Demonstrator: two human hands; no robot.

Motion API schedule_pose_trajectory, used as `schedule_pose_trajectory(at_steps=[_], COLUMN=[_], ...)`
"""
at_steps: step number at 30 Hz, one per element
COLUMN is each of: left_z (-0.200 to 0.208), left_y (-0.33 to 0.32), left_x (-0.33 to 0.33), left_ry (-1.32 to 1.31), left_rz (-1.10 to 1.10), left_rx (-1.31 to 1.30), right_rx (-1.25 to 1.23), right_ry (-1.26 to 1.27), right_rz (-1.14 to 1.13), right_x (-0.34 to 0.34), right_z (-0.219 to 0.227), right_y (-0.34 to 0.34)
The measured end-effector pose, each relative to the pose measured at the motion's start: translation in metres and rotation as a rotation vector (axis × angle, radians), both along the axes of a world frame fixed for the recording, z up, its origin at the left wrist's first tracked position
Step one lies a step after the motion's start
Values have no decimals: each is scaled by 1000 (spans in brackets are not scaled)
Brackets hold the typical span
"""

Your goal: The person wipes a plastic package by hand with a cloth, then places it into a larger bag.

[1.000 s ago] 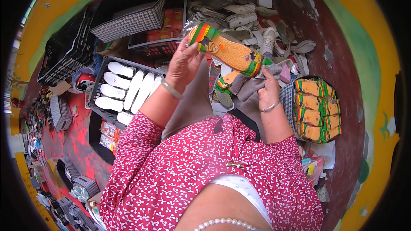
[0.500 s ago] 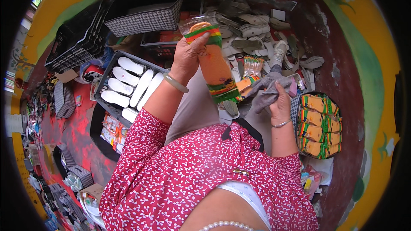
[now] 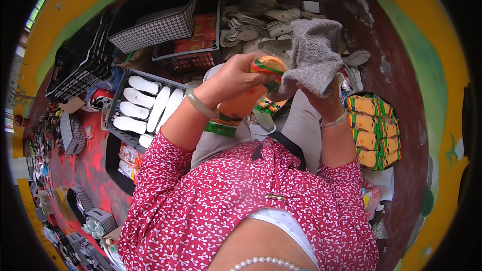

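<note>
Stacked black crates [image 3: 79,65]: contents too dark to make out.
Black bin [image 3: 113,163]: orange-and-white packets [image 3: 129,161], partly hidden by the sleeve.
Grey crate [image 3: 126,136]: white soles [image 3: 139,98] in rows, the nearest partly covered by the forearm.
Patterned basket [image 3: 155,32]: tilted, its dark inside hard to read.
Black crate behind it [image 3: 188,60]: red packs [image 3: 201,29], partly hidden by the basket.
Left hand [image 3: 239,76]: clamped on the wrapped orange insoles [image 3: 242,104], above the lap.
Grey cloth [image 3: 315,52]: raised, covering the right hand's fingers.
Right hand [image 3: 326,104]: beneath the cloth; cannot tell whether its fingers close.
Right-hand basket [image 3: 368,94]: orange insole packs [image 3: 367,139] in two columns.
</note>
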State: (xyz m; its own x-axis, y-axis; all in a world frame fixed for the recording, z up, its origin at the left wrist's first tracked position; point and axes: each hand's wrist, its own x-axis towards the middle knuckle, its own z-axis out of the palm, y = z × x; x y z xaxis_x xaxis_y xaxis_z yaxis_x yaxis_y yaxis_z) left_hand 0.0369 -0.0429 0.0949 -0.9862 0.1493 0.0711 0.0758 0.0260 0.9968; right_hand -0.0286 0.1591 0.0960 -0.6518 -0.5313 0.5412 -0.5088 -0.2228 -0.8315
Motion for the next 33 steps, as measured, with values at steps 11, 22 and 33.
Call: schedule_pose_trajectory(at_steps=[11,22,33], left_z=[5,-13,-1], left_y=[16,19,27], left_x=[1,9,21], left_ry=[-237,-169,-82], left_rz=[-109,-232,-181], left_rx=[-317,23,-6], right_rx=[147,207,175], right_ry=[454,731,668], right_rz=[-319,-473,-413], right_x=[4,2,-3], right_z=[-21,0,6], right_y=[-23,-17,-7])
